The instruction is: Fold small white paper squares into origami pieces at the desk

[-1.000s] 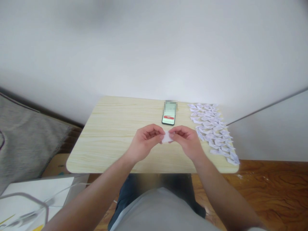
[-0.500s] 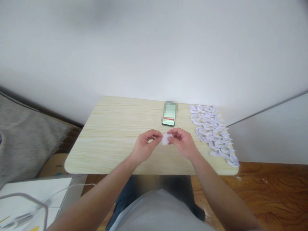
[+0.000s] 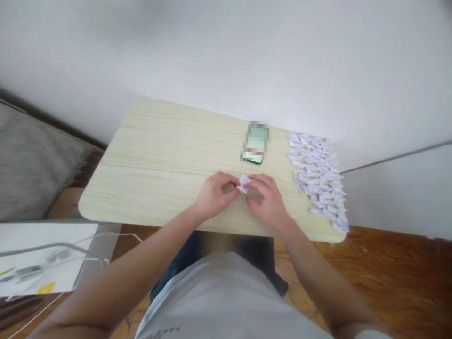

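A small white piece of paper (image 3: 244, 183) is pinched between the fingertips of both my hands, low over the light wooden table (image 3: 158, 160). My left hand (image 3: 214, 194) grips its left side and my right hand (image 3: 267, 200) its right side. A dark phone (image 3: 256, 143) with a lit screen lies flat just beyond my hands. Along the table's right edge lie several small folded white paper pieces (image 3: 317, 177), in rows.
The table stands against a white wall. A grey fabric surface (image 3: 31, 165) is at the far left, and a white object with cables (image 3: 42, 263) lies at the lower left. Wooden floor (image 3: 395, 273) shows at the right.
The view has tilted and shifted, so the table sits higher in the frame. My hands have come lower toward the tabletop, still pinching the paper between them.
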Demonstrator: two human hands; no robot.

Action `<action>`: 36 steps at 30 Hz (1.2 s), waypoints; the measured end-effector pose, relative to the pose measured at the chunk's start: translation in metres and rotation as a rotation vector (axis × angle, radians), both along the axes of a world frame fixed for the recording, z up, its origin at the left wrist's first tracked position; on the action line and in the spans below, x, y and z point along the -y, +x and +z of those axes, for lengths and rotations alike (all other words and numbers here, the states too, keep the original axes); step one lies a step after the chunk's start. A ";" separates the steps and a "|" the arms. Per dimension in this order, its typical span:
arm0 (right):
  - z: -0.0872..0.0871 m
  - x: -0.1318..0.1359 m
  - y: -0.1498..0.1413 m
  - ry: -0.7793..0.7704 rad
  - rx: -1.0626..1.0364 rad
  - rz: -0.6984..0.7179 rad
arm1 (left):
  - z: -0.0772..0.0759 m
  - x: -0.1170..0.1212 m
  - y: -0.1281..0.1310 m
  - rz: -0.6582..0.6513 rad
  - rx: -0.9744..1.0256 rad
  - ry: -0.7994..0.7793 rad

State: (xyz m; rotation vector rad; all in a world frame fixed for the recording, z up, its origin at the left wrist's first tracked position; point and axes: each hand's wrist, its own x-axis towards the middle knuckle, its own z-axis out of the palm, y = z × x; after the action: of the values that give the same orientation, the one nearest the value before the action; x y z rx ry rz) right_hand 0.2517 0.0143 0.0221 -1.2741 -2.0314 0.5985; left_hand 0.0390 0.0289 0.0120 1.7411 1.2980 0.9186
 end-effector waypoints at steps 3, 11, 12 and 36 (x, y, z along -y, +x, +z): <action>-0.007 0.000 -0.001 0.053 0.071 0.022 | -0.004 0.001 0.000 0.001 -0.101 0.062; -0.019 -0.004 -0.004 0.022 0.134 0.085 | -0.009 0.009 -0.015 0.002 -0.357 0.253; -0.018 -0.005 -0.005 0.009 0.139 0.080 | -0.011 0.010 -0.018 -0.004 -0.360 0.266; -0.023 -0.021 -0.023 -0.022 0.245 -0.058 | -0.021 0.011 -0.026 -0.059 -0.416 0.295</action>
State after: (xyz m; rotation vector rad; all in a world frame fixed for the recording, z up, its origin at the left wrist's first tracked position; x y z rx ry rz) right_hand 0.2288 0.0356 -0.0012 -1.4755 -2.1806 0.4577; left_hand 0.0134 0.0183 -0.0091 2.2787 1.4112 0.7674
